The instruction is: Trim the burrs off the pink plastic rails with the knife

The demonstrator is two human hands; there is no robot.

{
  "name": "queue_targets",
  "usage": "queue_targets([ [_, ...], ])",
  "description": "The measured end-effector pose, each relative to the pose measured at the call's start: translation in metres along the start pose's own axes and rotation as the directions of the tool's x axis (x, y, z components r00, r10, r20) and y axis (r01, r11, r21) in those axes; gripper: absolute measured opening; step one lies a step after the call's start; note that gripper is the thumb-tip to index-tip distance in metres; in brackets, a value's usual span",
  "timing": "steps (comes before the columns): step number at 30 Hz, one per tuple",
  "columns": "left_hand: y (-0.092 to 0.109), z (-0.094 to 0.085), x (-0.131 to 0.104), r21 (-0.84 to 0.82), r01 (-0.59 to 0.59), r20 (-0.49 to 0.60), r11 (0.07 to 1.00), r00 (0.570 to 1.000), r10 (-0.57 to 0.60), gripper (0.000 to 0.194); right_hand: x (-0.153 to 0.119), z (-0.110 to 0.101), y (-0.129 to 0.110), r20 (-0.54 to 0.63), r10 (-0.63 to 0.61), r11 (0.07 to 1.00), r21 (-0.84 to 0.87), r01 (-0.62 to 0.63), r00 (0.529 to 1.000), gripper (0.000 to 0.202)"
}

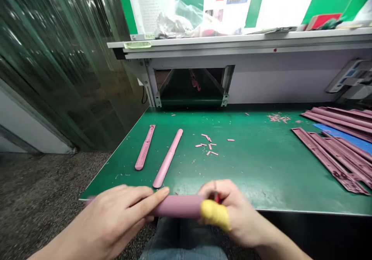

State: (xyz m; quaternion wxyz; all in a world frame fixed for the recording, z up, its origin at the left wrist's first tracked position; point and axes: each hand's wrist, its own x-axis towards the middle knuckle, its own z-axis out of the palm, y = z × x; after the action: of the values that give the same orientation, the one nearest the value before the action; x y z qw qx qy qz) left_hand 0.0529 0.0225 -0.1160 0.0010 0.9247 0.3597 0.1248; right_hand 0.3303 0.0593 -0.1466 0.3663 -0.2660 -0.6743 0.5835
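Observation:
My left hand (pixel 116 215) is wrapped round a long pink plastic shell piece (pixel 181 206) held level at the table's front edge. At its right end, my right hand (pixel 232 209) is closed, with a yellow wrap (pixel 215 212) on the thumb against the piece. Between the right fingers shows a bit of a small red tool (pixel 217 197); most of it is hidden and its kind is unclear. Beyond the left hand lie a smooth pink shell piece (pixel 167 159), outer side up, and another pink piece (pixel 145 147) with its hollow side up.
Small pink scraps (pixel 209 145) lie mid-table, with a heap of shavings (pixel 278 118) farther back. Several pink pieces (pixel 334 163) are stacked at the right by a blue sheet (pixel 348 134). A conveyor opening (pixel 193 87) and a shelf (pixel 232 45) stand behind the green table (pixel 261 174).

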Motion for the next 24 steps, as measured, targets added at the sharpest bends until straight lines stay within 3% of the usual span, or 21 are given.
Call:
queue_targets([
  [2, 0.004, 0.012, -0.010, -0.309, 0.170, 0.060, 0.936, 0.985, -0.160, 0.059, -0.002, -0.013, 0.002, -0.074, 0.026, 0.996, 0.092, -0.019, 0.997, 0.049],
  [3, 0.008, 0.019, -0.011, -0.531, 0.294, 0.074, 0.795, 0.950, -0.302, 0.054, -0.002, -0.016, 0.005, -0.134, 0.022, 0.996, 0.093, -0.009, 0.991, 0.051],
  [4, 0.012, 0.026, -0.009, -0.722, 0.375, 0.101, 0.582, 0.889, -0.447, 0.047, -0.002, -0.016, 0.010, -0.199, 0.002, 0.999, 0.054, 0.009, 0.980, 0.050],
  [5, 0.016, 0.033, -0.003, -0.888, 0.384, 0.145, 0.251, 0.754, -0.641, 0.034, -0.002, -0.011, 0.016, -0.251, -0.030, 0.999, -0.021, 0.026, 0.968, 0.046],
  [6, 0.019, 0.040, 0.006, -0.966, 0.243, 0.227, -0.093, 0.612, -0.758, 0.021, -0.003, -0.003, 0.023, -0.256, -0.081, 0.991, -0.121, 0.051, 0.963, 0.040],
  [7, 0.021, 0.046, 0.017, -0.976, 0.136, 0.218, -0.171, 0.539, -0.814, 0.016, -0.003, 0.009, 0.030, -0.206, -0.145, 0.968, -0.234, 0.095, 0.968, 0.038],
  [9, 0.020, 0.054, 0.040, -0.966, -0.018, 0.224, -0.259, 0.445, -0.867, 0.023, -0.005, 0.037, 0.043, 0.011, -0.265, 0.870, -0.430, 0.244, 0.964, 0.038],
  [11, 0.018, 0.058, 0.058, -0.950, -0.105, 0.229, -0.296, 0.413, -0.882, 0.027, -0.006, 0.062, 0.052, 0.173, -0.315, 0.760, -0.543, 0.357, 0.933, 0.047],
  [12, 0.017, 0.058, 0.065, -0.938, -0.138, 0.238, -0.317, 0.407, -0.882, 0.029, -0.005, 0.071, 0.056, 0.188, -0.326, 0.713, -0.595, 0.372, 0.926, 0.054],
  [17, 0.021, 0.058, 0.076, -0.907, -0.222, 0.242, -0.357, 0.419, -0.875, 0.029, 0.005, 0.078, 0.060, 0.101, -0.389, 0.518, -0.798, 0.308, 0.916, 0.065],
  [21, 0.021, 0.057, 0.076, -0.890, -0.274, 0.229, -0.364, 0.422, -0.877, 0.029, 0.003, 0.073, 0.057, 0.205, -0.409, 0.458, -0.797, 0.394, 0.889, 0.060],
  [24, 0.018, 0.056, 0.074, -0.854, -0.311, 0.250, -0.416, 0.456, -0.854, 0.025, -0.004, 0.072, 0.057, 0.311, -0.451, 0.426, -0.749, 0.508, 0.836, 0.055],
])
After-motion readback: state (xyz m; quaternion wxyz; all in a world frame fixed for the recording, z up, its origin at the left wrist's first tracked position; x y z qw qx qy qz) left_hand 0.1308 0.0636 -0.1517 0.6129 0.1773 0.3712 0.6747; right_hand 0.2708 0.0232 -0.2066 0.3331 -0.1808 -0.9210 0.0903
